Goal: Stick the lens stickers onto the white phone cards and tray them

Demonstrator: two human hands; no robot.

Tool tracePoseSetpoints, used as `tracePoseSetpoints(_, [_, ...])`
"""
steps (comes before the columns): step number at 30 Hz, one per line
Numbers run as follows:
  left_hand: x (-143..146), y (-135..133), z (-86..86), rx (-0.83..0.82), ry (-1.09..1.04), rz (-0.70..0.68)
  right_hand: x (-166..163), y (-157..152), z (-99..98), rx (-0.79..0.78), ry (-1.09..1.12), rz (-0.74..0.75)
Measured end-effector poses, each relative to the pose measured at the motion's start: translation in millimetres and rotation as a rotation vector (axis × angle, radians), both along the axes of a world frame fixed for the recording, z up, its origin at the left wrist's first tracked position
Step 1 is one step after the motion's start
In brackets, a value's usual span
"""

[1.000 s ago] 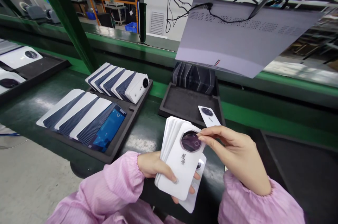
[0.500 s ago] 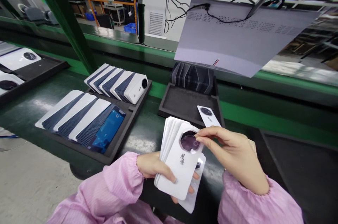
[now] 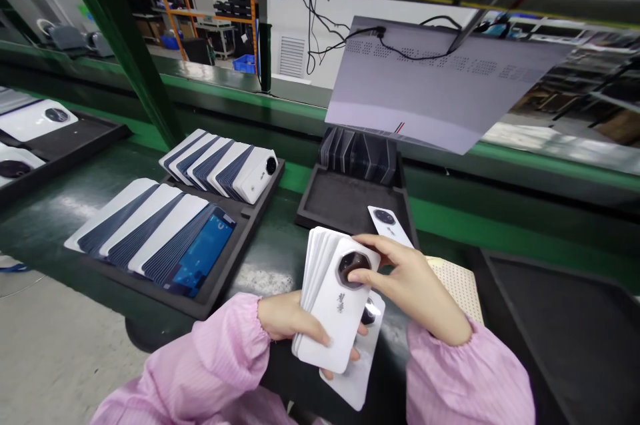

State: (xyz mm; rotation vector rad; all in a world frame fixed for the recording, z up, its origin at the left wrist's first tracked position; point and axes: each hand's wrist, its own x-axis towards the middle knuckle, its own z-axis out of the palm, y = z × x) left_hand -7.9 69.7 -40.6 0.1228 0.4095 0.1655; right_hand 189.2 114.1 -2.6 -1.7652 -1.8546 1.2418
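My left hand (image 3: 295,321) is closed round a fanned stack of white phone back covers (image 3: 333,338), thumb across the front and fingertips showing past the right edge. Each has a dark camera window near its top. My right hand (image 3: 400,271) pinches the top cover at its upper right, thumb on the dark camera window (image 3: 354,269) and fingers behind the edge. Under the stack, another white back cover (image 3: 353,378) sticks out at an angle. Just beyond my right hand, a single white back cover (image 3: 390,225) lies on the edge of a black tray (image 3: 345,198).
Left of my hands, a black tray (image 3: 220,285) bears rows of white and dark blue panels (image 3: 160,225). Dark panels (image 3: 357,158) stand in the rear tray under a tilted grey board (image 3: 425,91). A beige perforated sheet (image 3: 457,285) and a black tray (image 3: 575,331) lie at right.
My right hand has shifted left, from pinching at the camera window's right edge to laying its thumb on the window. The window looks darker and less glossy. My left hand still holds the stack.
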Motion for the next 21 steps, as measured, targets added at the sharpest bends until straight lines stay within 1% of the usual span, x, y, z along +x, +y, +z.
tracePoseSetpoints(2, [0,1,0.3,0.021,0.021,0.005,1,3,-5.2,-0.093,0.049,-0.046])
tracePoseSetpoints(4, [0,2,0.4,0.034,0.030,0.014,6,5,-9.0,-0.083,0.066,-0.131])
tracePoseSetpoints(6, [0,3,-0.2,0.040,0.025,0.033,17,5,-8.9,-0.012,0.098,-0.254])
tracePoseSetpoints(7, [-1,4,-0.7,0.041,0.018,0.041,25,3,-6.9,0.046,0.120,-0.341])
tracePoseSetpoints(10, [-4,6,-1.9,0.064,-0.015,0.066,56,-10,4.7,0.255,0.175,-0.671])
tracePoseSetpoints(11, [-6,7,-2.0,0.078,-0.026,0.084,66,-17,8.3,0.293,0.175,-0.751])
tracePoseSetpoints(12, [-7,8,-1.8,0.090,-0.036,0.103,73,-24,10.5,0.271,0.176,-0.767])
tracePoseSetpoints(13, [-9,9,-1.5,0.099,-0.040,0.123,78,-31,10.5,0.205,0.183,-0.715])
tracePoseSetpoints(14, [-11,11,-1.1,0.109,-0.038,0.146,78,-38,7.9,0.105,0.182,-0.606])
tracePoseSetpoints(16, [-13,15,-0.6,0.122,-0.020,0.201,69,-52,-5.5,-0.087,0.134,-0.313])
tracePoseSetpoints(17, [-14,16,-0.7,0.130,-0.009,0.222,61,-58,-15.3,-0.141,0.079,-0.187])
tracePoseSetpoints(18, [-14,17,-1.1,0.137,-0.002,0.239,51,-63,-26.1,-0.145,0.003,-0.114])
tracePoseSetpoints(20, [-14,17,-2.2,0.143,-0.001,0.237,34,-71,-46.9,-0.120,-0.071,-0.090])
tracePoseSetpoints(21, [-14,16,-2.6,0.142,-0.001,0.223,28,-73,-55.0,-0.095,-0.099,-0.104])
